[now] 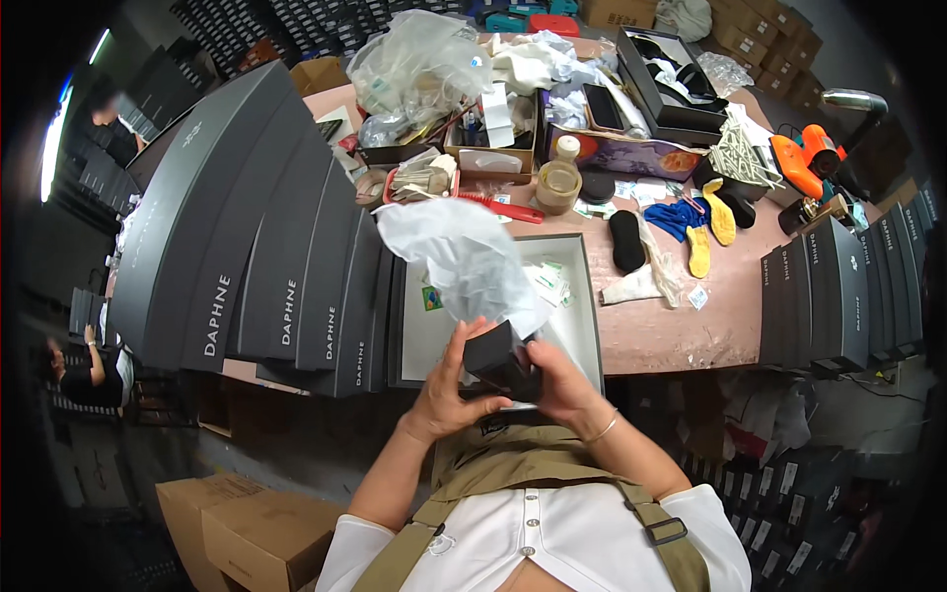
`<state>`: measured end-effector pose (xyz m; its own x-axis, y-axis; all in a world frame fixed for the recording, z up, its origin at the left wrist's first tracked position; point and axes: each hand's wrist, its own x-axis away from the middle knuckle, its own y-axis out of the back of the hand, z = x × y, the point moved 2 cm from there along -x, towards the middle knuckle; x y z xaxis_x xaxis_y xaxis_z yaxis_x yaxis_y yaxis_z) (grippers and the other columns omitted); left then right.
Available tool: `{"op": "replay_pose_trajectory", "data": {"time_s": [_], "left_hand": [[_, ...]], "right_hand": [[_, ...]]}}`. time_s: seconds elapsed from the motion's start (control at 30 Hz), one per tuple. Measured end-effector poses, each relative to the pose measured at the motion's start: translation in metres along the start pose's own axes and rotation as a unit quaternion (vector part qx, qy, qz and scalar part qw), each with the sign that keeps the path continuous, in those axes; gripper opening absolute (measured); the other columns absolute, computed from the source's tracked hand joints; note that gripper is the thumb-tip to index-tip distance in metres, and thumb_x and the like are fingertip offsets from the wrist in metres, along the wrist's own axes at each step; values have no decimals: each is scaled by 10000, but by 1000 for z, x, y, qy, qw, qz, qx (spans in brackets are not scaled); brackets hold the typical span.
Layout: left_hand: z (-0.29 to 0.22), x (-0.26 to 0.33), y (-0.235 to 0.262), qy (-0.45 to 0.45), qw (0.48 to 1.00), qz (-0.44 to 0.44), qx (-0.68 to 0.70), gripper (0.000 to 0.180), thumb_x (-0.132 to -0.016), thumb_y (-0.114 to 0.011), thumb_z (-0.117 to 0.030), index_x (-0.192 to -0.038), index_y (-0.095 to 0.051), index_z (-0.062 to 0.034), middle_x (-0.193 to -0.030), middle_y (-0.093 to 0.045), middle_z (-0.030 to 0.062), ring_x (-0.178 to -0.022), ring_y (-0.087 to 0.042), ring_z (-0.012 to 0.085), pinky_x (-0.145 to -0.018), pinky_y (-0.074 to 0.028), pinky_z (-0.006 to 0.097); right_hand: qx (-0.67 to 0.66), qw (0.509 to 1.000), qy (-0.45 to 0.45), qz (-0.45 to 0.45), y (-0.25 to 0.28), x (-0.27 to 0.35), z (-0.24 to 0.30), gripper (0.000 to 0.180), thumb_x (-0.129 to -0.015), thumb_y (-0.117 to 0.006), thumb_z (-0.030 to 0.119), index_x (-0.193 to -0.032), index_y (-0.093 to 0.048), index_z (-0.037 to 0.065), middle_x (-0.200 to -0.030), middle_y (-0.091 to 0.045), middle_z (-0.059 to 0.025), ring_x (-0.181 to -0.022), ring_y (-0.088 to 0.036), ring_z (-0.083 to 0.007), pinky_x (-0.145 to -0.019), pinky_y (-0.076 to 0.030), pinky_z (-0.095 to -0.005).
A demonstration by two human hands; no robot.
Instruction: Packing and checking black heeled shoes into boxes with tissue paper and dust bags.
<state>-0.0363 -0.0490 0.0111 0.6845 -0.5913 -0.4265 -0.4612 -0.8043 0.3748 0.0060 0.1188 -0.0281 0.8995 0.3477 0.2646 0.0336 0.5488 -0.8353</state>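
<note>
My left hand [449, 390] and my right hand [567, 387] close from both sides on a black, block-shaped thing [495, 355] with a flat upper face. Its lower part is hidden between my palms, so its kind cannot be made out. Crumpled white tissue paper [464, 261] stands up just beyond my fingers and reaches down to the black thing; whether fingers pinch it is unclear. Beneath lies an open grey shoebox [592, 335] with a pale inside, at the table's near edge. Small printed packets [550, 281] rest in it.
Tall dark shoeboxes [247, 247] crowd the left; more shoeboxes [814, 291] line the right edge. Behind the open box are a red-handled brush [508, 209], a bottle [559, 183], yellow and blue cloths [676, 219], a black pad [624, 242] and an orange heat gun [804, 163].
</note>
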Motion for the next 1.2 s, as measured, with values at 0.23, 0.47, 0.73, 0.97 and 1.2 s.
{"op": "replay_pose_trajectory", "data": {"time_s": [0.23, 0.47, 0.73, 0.97, 1.2], "left_hand": [[42, 12, -4, 216, 943, -250, 28, 357, -881, -497, 54, -1233, -554, 33, -1095, -646, 139, -950, -640, 202, -857, -502, 300], [23, -34, 21, 153, 949, -270, 63, 241, -922, -532, -1, -1145, -622, 17, -968, -626, 9, -827, -570, 70, -731, -459, 211], [-43, -39, 4, 63, 980, -144, -119, 356, -752, -676, 0, -1103, -678, -56, -701, -537, 70, -575, -537, 199, -541, -444, 301], [-79, -36, -41, -191, 971, -76, -125, 407, -675, -724, -26, -1081, -686, -15, -683, -546, 41, -556, -545, 197, -504, -444, 314], [-59, -39, -36, -212, 963, -118, -119, 354, -682, -635, 34, -1027, -700, -8, -705, -555, 54, -562, -547, 212, -500, -436, 321]], "right_hand": [[170, 985, -39, -16, 9, 22, 38, 650, -857, -629, 363, -1332, -436, -35, -1160, -611, -127, -962, -634, -161, -828, -526, -290], [21, 997, -17, 70, 65, 40, 27, 791, -789, -686, 395, -1342, -412, -101, -1228, -580, -203, -1083, -615, -239, -945, -498, -336], [-8, 996, 24, 84, 55, 43, 34, 760, -801, -688, 373, -1357, -410, -65, -1272, -555, -193, -1132, -590, -238, -973, -481, -364], [-60, 983, 165, -46, -22, 36, 21, 501, -944, -554, 218, -1383, -410, 26, -1349, -503, -121, -1240, -485, -251, -1049, -396, -387], [347, 908, 225, -62, 12, 10, 47, 471, -910, -589, 191, -1338, -473, 29, -1282, -534, -139, -1176, -515, -258, -1012, -412, -389]]}}
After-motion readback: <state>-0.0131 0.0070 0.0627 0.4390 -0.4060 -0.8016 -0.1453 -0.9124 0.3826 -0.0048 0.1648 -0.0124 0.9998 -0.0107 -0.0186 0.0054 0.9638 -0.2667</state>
